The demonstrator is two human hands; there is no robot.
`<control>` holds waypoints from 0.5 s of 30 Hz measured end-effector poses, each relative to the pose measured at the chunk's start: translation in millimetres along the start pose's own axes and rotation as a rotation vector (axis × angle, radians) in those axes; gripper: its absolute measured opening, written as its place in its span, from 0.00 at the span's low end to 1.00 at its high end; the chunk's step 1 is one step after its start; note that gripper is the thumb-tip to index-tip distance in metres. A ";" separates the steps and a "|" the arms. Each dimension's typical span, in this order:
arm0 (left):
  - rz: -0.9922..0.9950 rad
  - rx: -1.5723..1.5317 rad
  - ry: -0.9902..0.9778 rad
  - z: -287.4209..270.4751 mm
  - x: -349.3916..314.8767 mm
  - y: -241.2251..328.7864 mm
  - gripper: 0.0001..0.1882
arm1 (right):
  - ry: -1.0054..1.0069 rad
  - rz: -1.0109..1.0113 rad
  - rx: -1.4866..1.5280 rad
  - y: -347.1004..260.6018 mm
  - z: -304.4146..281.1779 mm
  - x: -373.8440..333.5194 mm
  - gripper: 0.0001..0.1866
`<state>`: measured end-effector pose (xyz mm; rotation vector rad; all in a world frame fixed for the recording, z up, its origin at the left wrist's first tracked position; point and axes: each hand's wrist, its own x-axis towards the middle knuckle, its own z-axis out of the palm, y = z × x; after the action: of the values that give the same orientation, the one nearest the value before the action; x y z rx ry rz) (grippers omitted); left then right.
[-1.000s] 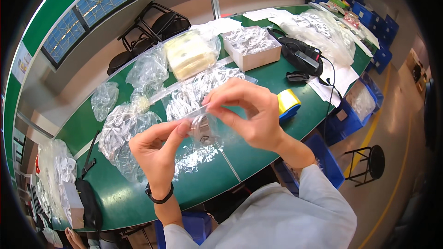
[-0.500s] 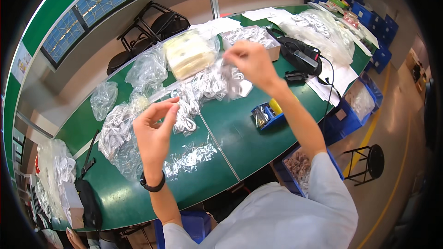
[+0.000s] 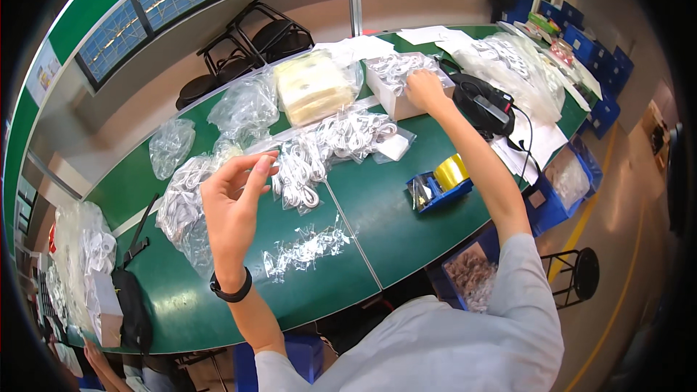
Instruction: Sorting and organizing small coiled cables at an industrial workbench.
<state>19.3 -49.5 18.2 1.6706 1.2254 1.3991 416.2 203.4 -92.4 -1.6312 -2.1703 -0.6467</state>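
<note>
My right hand (image 3: 426,90) reaches into a white box (image 3: 398,104) at the back of the table, over coiled white cables (image 3: 396,67). Its fingers are curled down, and their tips and anything between them are hidden. Raised over the near side of the table is my left hand (image 3: 231,199), with a dark band at the wrist. Its bent fingers and thumb stand slightly apart, and nothing shows between them. Beyond it lies a row of clear-bagged white cables (image 3: 330,138). A scatter of small white and clear pieces (image 3: 308,252) lies on the green tabletop to its right.
A blue holder (image 3: 440,194) with a yellow tape roll (image 3: 451,171) stands below my right forearm. Behind the bagged cables sits a stack of yellowish bags (image 3: 312,87). A black bag (image 3: 479,105) with a cord is right of the box. Another person's hand (image 3: 98,359) shows lower left.
My right hand has moved away from me, from above the bagged cables into the white box. A blurred thing below it is no longer visible there. My left hand has barely moved.
</note>
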 end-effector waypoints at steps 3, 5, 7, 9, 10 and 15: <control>-0.025 -0.027 0.002 -0.8 3.6 1.6 0.11 | 0.130 -0.015 -0.073 -20.8 -15.3 6.3 0.09; -0.018 -0.012 0.011 -2.3 4.0 -3.5 0.11 | -0.102 0.061 0.133 -54.1 -27.6 19.2 0.09; -0.002 -0.006 0.007 0.7 7.1 -8.8 0.11 | -0.245 -0.041 0.411 -84.5 -41.2 15.3 0.10; 0.004 0.064 0.053 -2.3 6.0 -9.8 0.11 | -0.277 -0.230 0.587 -123.9 -27.1 10.0 0.16; 0.004 0.058 0.048 0.5 8.0 -13.5 0.11 | -0.243 -0.288 0.458 -143.5 -26.0 -3.4 0.17; -0.004 0.054 -0.002 12.5 13.0 -23.0 0.12 | 0.029 -0.430 0.131 -170.0 10.7 -25.0 0.18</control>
<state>25.6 -27.9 -0.4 1.7042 1.2755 1.3725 259.7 149.5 -139.8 -1.0888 -2.5043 -0.6205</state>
